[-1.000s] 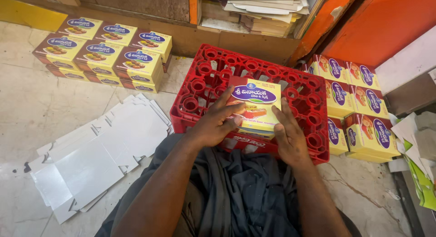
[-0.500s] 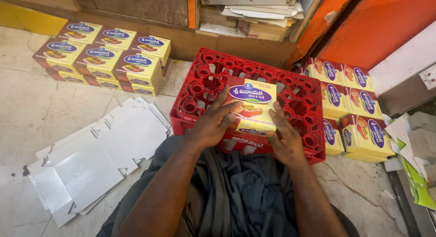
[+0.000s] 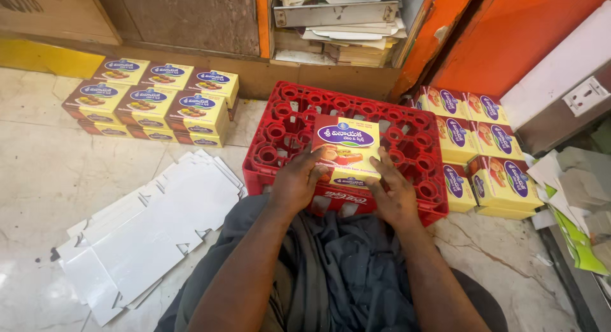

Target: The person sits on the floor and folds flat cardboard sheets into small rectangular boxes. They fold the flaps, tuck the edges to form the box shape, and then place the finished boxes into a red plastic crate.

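both hands press on a yellow cardboard box (image 3: 347, 150) that lies flat on top of a red plastic crate (image 3: 286, 125), near the crate's near edge. the left hand (image 3: 298, 182) grips the box's near left corner, fingers curled against its side and thumb on the printed lid; the right hand (image 3: 393, 193) clamps the near right edge with fingers spread flat along it. the box is rectangular and glossy, with a purple oval on the lid and a picture of food below it. the crate is moulded in a grid of round sockets with raised rims. to the far left, on the pale marble floor (image 3: 44, 166), 6 matching boxes (image 3: 156, 101) stand packed in 2 rows and stacked in layers. to the right of the crate, more of the same boxes (image 3: 490, 160) sit in a tight cluster. on the near left lies a loose pile of flat white carton blanks (image 3: 146, 233), die-cut with tabs and notches. grey cloth (image 3: 344, 275) covers the person's lap.
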